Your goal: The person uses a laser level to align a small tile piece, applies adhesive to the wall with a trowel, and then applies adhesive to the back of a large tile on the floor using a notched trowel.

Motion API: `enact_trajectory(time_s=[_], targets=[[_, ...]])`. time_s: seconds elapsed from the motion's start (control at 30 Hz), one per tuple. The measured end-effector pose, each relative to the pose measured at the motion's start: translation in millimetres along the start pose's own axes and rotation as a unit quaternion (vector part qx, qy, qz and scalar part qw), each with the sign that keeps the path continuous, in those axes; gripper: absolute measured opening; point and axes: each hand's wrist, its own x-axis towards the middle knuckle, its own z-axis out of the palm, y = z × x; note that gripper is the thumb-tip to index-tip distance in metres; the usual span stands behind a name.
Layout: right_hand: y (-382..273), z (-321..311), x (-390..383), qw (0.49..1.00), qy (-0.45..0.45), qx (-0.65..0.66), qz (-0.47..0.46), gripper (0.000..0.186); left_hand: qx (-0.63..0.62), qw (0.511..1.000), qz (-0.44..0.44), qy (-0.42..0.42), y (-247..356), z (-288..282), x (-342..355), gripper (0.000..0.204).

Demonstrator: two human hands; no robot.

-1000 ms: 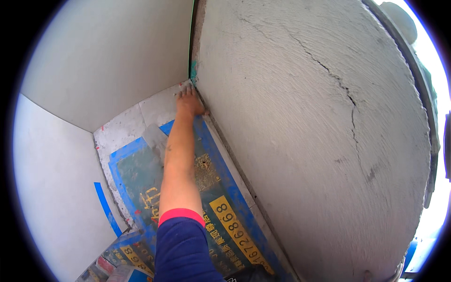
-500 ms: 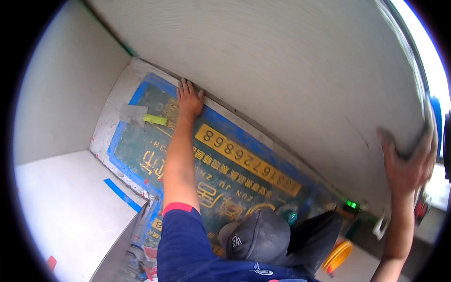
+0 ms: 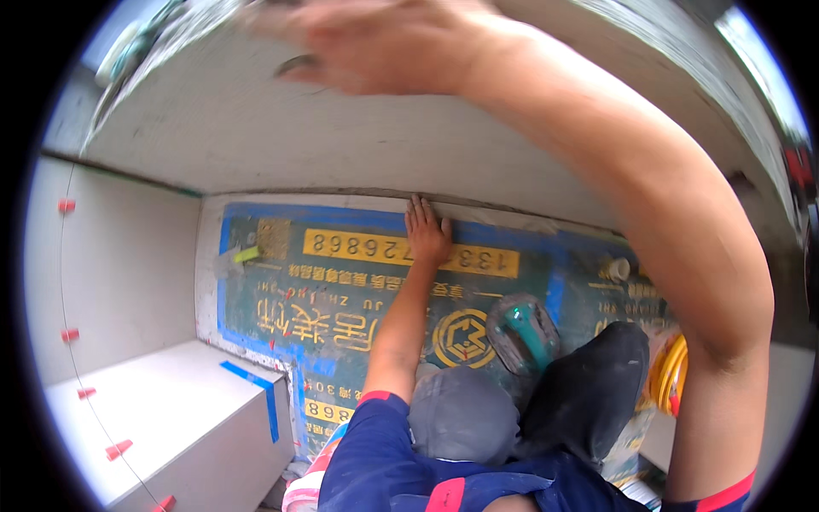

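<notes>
My left hand (image 3: 428,232) lies flat with its fingers stretched out on a green printed protective sheet (image 3: 401,294). Its fingertips reach the joint at the foot of a large grey slab (image 3: 281,141). My right arm is raised across the slab face, and my right hand (image 3: 384,47) is near the slab's upper part at the top of the view. Motion smears its fingers, so whether they hold anything is unclear. Blue tape (image 3: 358,215) borders the sheet. A teal-handled tool with a grey pad (image 3: 531,334) lies on the sheet, right of my left forearm.
A pale boxed ledge (image 3: 162,392) juts out at the lower left, with blue tape on its corner. Several red clips (image 3: 70,334) sit along a thin line on the left wall (image 3: 128,273). A yellow ring-shaped thing (image 3: 670,375) is at the right, beside a dark-trousered knee (image 3: 589,384).
My right hand has swung from the slab's right side up and left across its face. My left hand stays flat by the slab's foot. The view has turned, and the slab's top shows more.
</notes>
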Motion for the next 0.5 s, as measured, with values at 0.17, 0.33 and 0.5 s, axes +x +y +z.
enact_trajectory(time_s=[0.17, 0.33, 0.5], targets=[[-59.5, -104.1, -114.2, 0.982, -0.130, 0.045, 0.127, 0.022, -0.254, 0.956, 0.088, -0.121, 42.8, 2.7, -41.0, 0.063], [-170.0, -244.2, -344.9, 0.740, -0.423, 0.048, 0.520, 0.027, -0.019, 0.993, 0.083, -0.085, 51.2, 18.6, -32.8, 0.074], [-299.6, -269.6, -433.0, 0.556, -0.295, 0.194, 0.753, 0.033, -0.063, 0.934, 0.190, -0.296, 111.3, 33.6, -30.1, 0.081]])
